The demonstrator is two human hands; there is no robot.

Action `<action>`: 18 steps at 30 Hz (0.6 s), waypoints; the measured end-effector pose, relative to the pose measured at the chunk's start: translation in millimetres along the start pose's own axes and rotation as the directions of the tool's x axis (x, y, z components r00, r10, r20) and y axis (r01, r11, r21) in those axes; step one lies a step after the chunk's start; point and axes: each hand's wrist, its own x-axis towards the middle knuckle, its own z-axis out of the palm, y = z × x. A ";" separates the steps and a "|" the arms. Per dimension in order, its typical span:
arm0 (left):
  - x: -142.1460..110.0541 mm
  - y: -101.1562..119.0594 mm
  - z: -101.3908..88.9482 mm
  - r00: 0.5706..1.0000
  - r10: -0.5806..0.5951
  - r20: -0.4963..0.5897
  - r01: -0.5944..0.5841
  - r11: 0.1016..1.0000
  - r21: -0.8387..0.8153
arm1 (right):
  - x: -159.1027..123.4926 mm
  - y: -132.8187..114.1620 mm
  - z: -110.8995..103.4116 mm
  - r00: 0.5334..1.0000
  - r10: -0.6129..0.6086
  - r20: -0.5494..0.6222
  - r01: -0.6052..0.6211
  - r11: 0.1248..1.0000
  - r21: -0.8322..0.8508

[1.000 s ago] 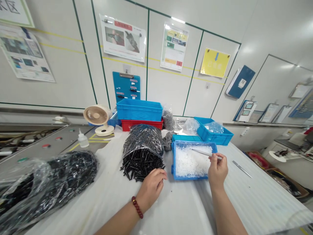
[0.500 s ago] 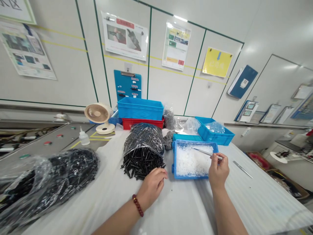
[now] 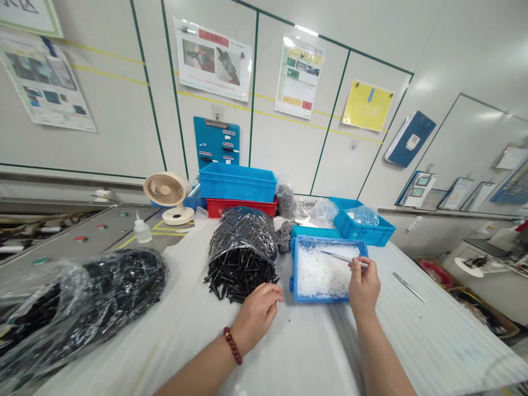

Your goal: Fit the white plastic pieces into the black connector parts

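Observation:
My right hand [image 3: 364,287] pinches a pair of metal tweezers [image 3: 341,257], whose tips reach over a blue bin [image 3: 322,300]. Many tiny white pieces [image 3: 324,275] fill that bin. My left hand [image 3: 259,311], with a dark red bead bracelet on the wrist, rests on the white table cover beside a heap of black rod-like parts [image 3: 243,272]. Its fingers are curled together; whatever they may hold is hidden. The black parts spill from the mouth of a clear plastic bag [image 3: 243,228].
Another bag of black parts [image 3: 119,286] lies at left. Behind stand a squeeze bottle [image 3: 142,230], a fan [image 3: 167,190], a blue crate [image 3: 237,184] on a red one [image 3: 241,208], and a blue crate [image 3: 365,226] holding plastic. A second pair of tweezers [image 3: 408,286] lies at right.
My right hand and its tweezers have shifted slightly left over the bin. My left hand stays in the same place.

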 end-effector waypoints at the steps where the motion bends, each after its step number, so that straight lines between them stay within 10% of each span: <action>1: 0.1 0.2 0.1 1.000 0.002 0.002 -0.002 1.000 -0.002 | 0.3 0.9 1.0 1.000 0.018 0.021 -0.018 1.000 0.004; 18: -0.4 -0.2 0.7 1.000 -0.001 0.012 0.001 1.000 -0.002 | 3.7 3.9 2.9 0.994 0.104 -0.011 -0.104 0.994 0.045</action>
